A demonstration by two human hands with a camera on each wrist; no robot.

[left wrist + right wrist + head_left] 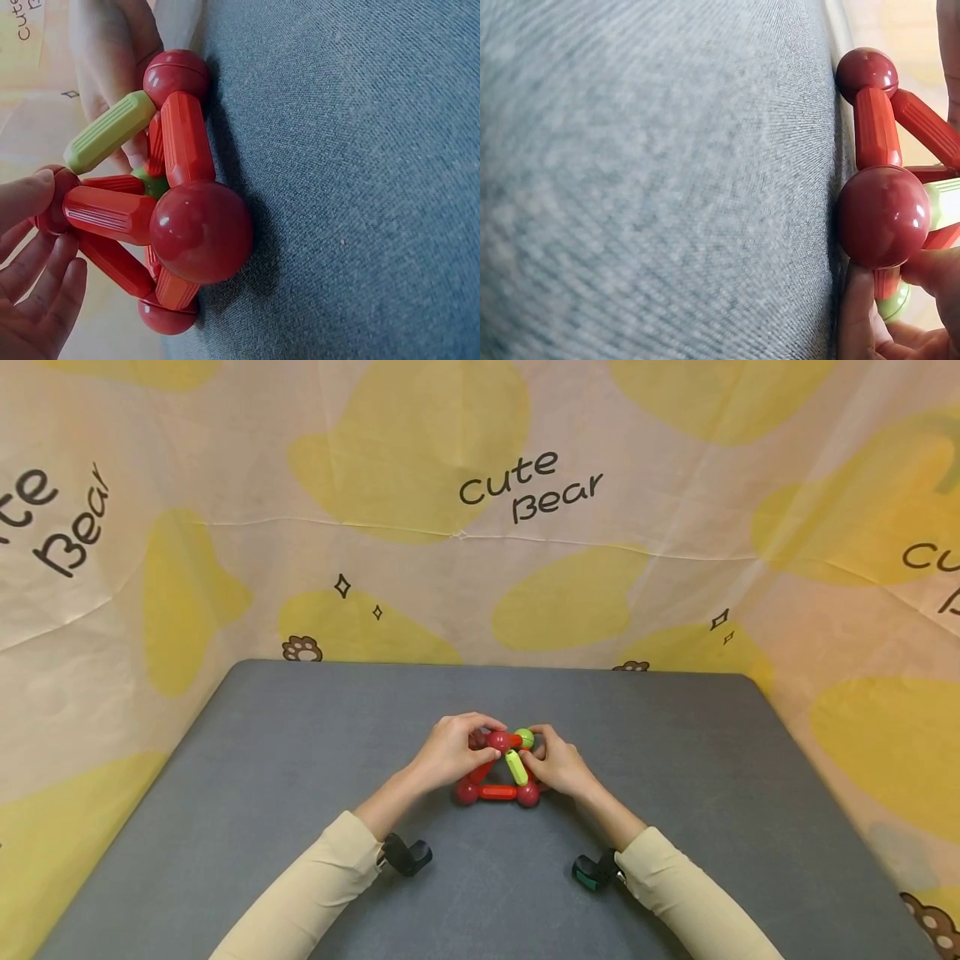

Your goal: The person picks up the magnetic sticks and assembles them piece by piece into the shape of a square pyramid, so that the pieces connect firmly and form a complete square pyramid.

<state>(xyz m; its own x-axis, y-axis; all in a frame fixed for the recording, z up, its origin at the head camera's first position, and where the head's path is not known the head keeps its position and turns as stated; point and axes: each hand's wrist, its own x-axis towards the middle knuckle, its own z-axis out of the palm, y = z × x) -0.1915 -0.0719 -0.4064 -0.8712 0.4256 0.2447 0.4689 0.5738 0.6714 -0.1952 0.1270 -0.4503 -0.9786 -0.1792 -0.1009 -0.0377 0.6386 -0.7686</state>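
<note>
Behind everything hangs a cream and yellow backdrop (pixel 420 452) printed with "Cute Bear", wrapping round three sides. Below it sits the grey felt-like table (pixel 300 752), which probably gives the toy some grip so it doesn't slide about.

Smack in the middle of the table is the magnetic rod-and-ball frame (pixel 497 777), a little pyramid-ish thing made of red rods and red balls, resting on its bottom balls. Both hands close in on its top from either side, I'd guess so it doesn't collapse while the upper joints get fiddled with.

The left hand (pixel 450 752) has its fingers curled over the top red ball (pixel 498 741), thumb and fingertips pinching it. The right hand (pixel 558 767) is curled in too, fingers pinched round the green ball (pixel 524 737) and touching the lime green rod (pixel 515 767) that slopes down from it. Looks like that rod is braced in place against the red corner.
</note>
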